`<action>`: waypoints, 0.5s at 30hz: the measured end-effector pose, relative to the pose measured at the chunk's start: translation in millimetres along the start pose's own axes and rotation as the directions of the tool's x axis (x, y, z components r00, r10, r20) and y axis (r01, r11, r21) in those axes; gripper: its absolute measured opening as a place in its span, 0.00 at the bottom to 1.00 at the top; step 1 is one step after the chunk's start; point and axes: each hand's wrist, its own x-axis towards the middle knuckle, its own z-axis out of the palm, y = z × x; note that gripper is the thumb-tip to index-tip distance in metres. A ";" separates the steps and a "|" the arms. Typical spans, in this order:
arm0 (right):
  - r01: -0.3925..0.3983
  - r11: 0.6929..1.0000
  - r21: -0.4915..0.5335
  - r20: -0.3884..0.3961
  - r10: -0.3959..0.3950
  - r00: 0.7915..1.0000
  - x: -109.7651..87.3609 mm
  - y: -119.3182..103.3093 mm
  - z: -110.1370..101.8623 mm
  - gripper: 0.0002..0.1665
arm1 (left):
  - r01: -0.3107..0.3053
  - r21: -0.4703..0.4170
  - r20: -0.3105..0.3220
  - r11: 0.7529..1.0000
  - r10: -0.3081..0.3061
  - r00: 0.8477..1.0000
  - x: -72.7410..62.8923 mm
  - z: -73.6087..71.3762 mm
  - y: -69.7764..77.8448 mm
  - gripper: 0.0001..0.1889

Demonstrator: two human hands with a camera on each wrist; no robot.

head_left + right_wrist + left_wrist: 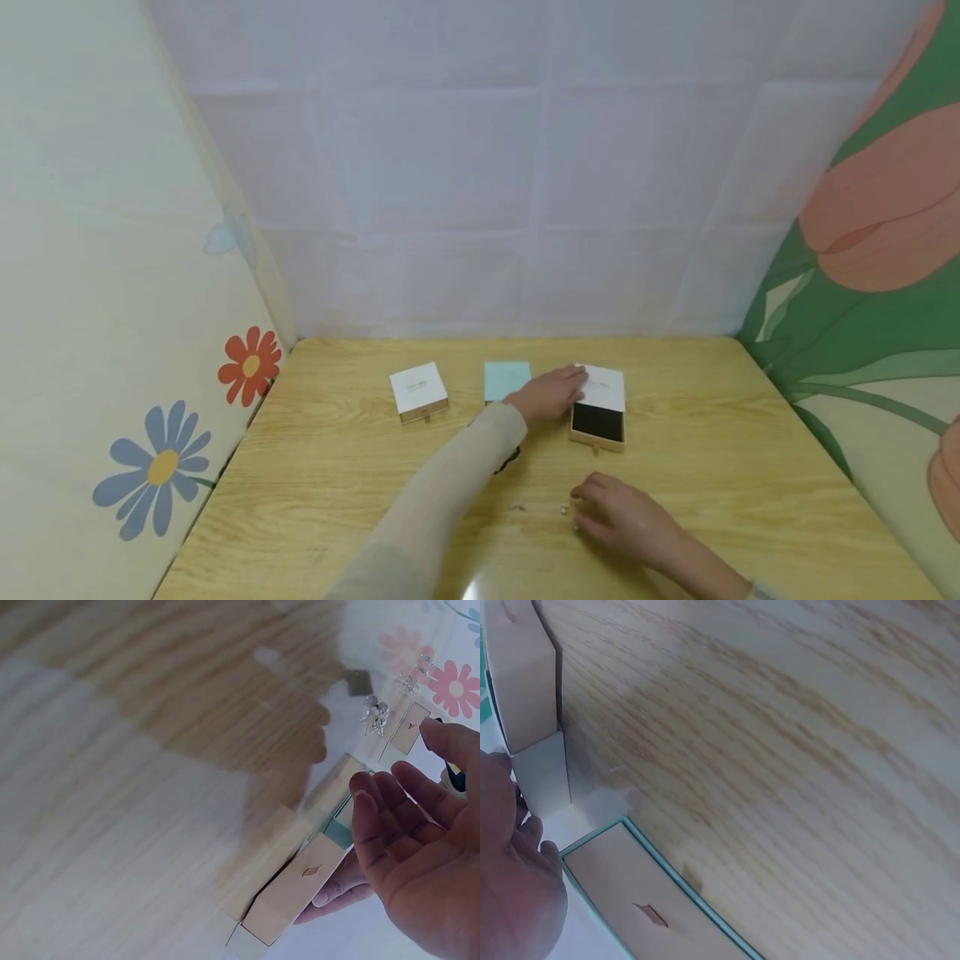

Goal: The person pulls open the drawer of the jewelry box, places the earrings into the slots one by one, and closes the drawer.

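At the right of the head view, a white box [602,385] stands with its drawer [597,423] partly out, showing a black lining. My left hand [551,393] touches this box's left side, its fingers reaching to the back corner. Nearer the front, my right hand [626,518] hovers over the table with thumb and fingers apart. Close to its fingertips lie small shiny trinkets [564,508]. The right wrist view shows several clear, sparkling trinkets [375,716] beyond the fingers; their exact kind is too small to tell. Nothing shows between the right fingers [367,825].
A teal box [507,379] sits mid-table, partly hidden by the left hand. To its left is another white box [418,392], its drawer in. A small pinkish piece [517,507] lies left of the trinkets on the wooden table [337,500]. Cloth walls surround the table.
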 end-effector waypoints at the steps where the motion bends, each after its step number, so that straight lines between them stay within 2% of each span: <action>1: 0.002 1.000 0.010 0.009 -0.002 1.000 -0.3 0.0 0.1 0.14 | -0.001 0.014 0.000 1.000 0.001 1.000 0.0 0.8 -0.6 0.30; 6: 0.015 0.998 0.057 0.051 -0.017 0.999 -1.7 1.8 2.7 0.11 | -0.001 0.055 0.009 0.998 0.000 1.000 -1.5 -2.0 0.5 0.30; 11: 0.043 0.996 0.073 0.053 -0.047 0.997 -2.4 2.4 5.8 0.09 | 0.000 0.076 0.022 0.997 -0.002 1.000 -2.2 -7.5 2.7 0.30; 15: 0.070 0.995 0.068 0.051 -0.074 0.996 -2.1 1.6 7.5 0.08 | 0.009 0.092 0.032 0.996 -0.012 0.999 -1.1 -5.5 1.9 0.30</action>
